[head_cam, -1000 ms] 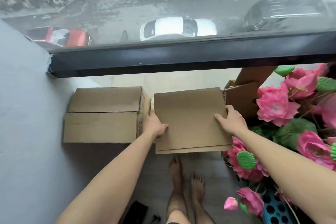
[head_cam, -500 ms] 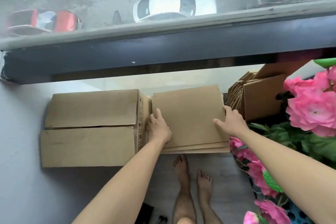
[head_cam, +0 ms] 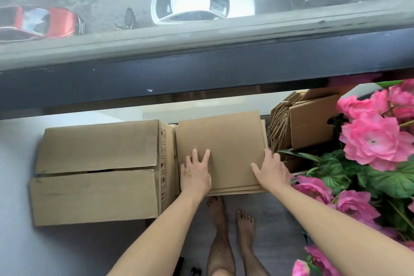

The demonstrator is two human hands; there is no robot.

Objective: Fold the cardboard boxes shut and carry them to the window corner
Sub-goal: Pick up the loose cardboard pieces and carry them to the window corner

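Note:
A flattened brown cardboard box (head_cam: pixel 226 141) lies on a low stack of flat cardboard by the window, right beside a big closed carton (head_cam: pixel 96 170). My left hand (head_cam: pixel 196 172) rests flat on its near left part, fingers spread and straight. At the near right edge my right hand (head_cam: pixel 272 171) presses on the flat box, thumb on top and fingers over the right edge. The carton's two top flaps are folded down with a narrow gap between them.
Several folded cardboard pieces (head_cam: pixel 307 125) stand on edge to the right. Pink artificial flowers (head_cam: pixel 371 141) with green leaves crowd the right side. A dark window frame (head_cam: pixel 201 74) runs above. My bare feet (head_cam: pixel 230 219) stand on the grey floor just below the stack.
The flat box went down from my grip onto the stack beside the carton. My left hand slid from its left edge onto the top; my head moved closer and lower.

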